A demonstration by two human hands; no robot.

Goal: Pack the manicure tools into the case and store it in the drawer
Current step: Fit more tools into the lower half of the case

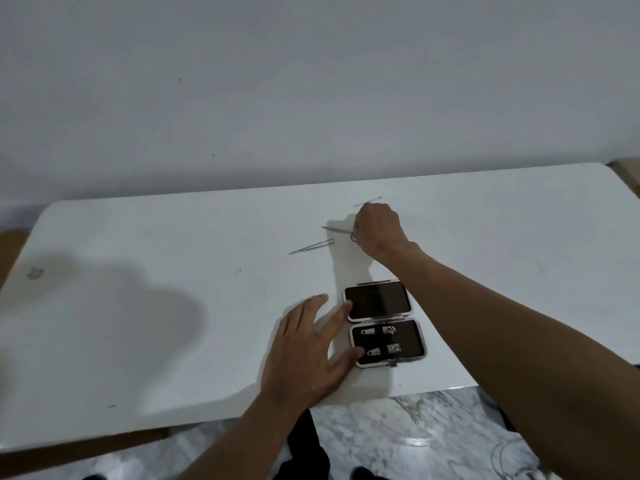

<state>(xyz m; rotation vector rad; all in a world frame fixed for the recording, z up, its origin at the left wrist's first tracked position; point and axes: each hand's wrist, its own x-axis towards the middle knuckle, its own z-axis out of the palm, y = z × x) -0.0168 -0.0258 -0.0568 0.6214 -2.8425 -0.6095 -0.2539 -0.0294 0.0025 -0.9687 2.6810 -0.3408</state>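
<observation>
An open black manicure case (384, 323) lies near the front edge of the white table (173, 271), its lid half empty and its lower half holding two nail clippers (381, 341). My left hand (311, 348) rests flat beside the case, with fingers spread and touching its left rim. Farther back, my right hand (377, 233) is closed over the handle end of small scissors (337, 230), whose blades stick out to the left. Tweezers (311, 246) lie loose to the left of them. A thin metal pick (367, 201) lies just behind my right hand.
The table stands against a plain pale wall. Marble-patterned floor (398, 434) shows below the table's front edge, and a brown floor strip shows at the left. A small smudge (34, 273) marks the table's far left.
</observation>
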